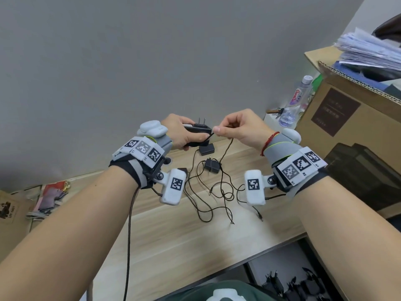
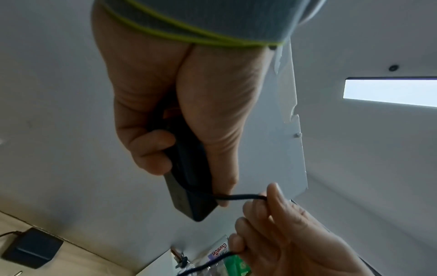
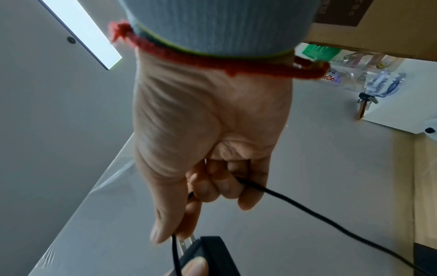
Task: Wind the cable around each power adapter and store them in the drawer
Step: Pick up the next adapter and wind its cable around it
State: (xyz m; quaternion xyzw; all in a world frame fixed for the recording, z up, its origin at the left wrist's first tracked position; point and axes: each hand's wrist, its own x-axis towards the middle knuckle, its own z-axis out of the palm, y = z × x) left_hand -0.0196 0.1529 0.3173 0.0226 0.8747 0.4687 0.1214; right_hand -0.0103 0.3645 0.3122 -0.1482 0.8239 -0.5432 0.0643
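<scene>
My left hand (image 1: 182, 133) grips a black power adapter (image 1: 198, 133) in the air above the desk, its two plug prongs pointing up. The adapter (image 2: 183, 188) lies between thumb and curled fingers in the left wrist view. My right hand (image 1: 236, 127) pinches its thin black cable (image 1: 225, 153) close to the adapter body; the cable (image 3: 307, 211) runs through the curled fingers and hangs down to the desk. Two more black adapters (image 1: 207, 148) (image 1: 211, 167) lie on the wooden desk (image 1: 173, 231) with tangled cables (image 1: 217, 198). An open drawer (image 1: 303, 281) at the bottom right holds several adapters.
A cardboard box (image 1: 351, 109) with papers on top stands at the right, and a clear water bottle (image 1: 297, 101) stands beside it. A dark device (image 1: 364, 170) sits below the box. Printed papers (image 1: 50, 196) lie at the left. A grey wall backs the desk.
</scene>
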